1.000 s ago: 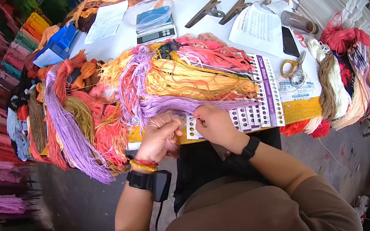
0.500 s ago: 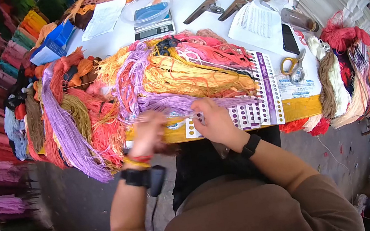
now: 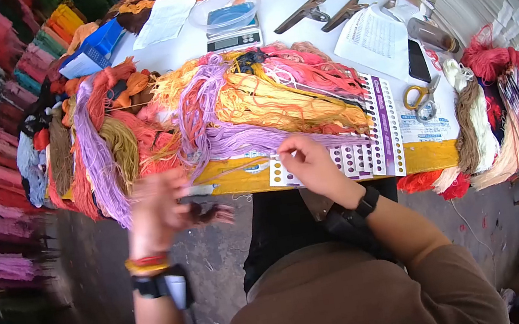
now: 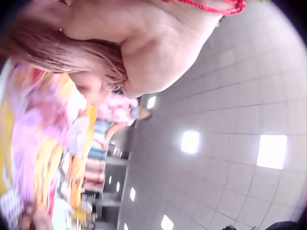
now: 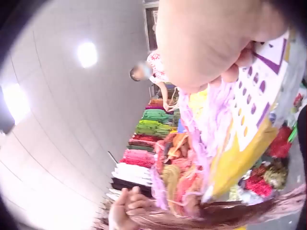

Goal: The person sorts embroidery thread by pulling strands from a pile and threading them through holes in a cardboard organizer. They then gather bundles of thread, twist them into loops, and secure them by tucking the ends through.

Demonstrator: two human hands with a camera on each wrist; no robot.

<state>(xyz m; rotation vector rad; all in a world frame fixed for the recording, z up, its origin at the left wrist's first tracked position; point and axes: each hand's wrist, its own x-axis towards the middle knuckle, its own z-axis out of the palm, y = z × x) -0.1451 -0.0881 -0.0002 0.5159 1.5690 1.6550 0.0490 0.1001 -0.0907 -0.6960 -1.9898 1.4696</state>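
**Strand (image 3: 237, 168) at the table's (image 3: 429, 154) edge**

It runs nearly straight from my left hand (image 3: 159, 207) to my right hand (image 3: 311, 164), low over the yellow border. I judge that I hold the hands apart so it lies straight, away from the lilac thread (image 3: 256, 138) heaped just beyond. That heap drapes over the punched cards (image 3: 385, 130), perhaps so its ends stay sorted at the holes. The scissors (image 3: 428, 90) lie within reach beyond the cards, probably for cutting.

Now the fingers. On the left they look curled around the skein (image 4: 62, 53), which crosses my palm and hangs off past the table's near side (the head view is blurred here, so I cannot tell how tightly they grip, or whether each finger touches its neighbour). On the right they are bent in, thumb and forefinger together, seemingly pinched on the strand's far end, just over the cards. The right wrist view hides those tips behind the hand.
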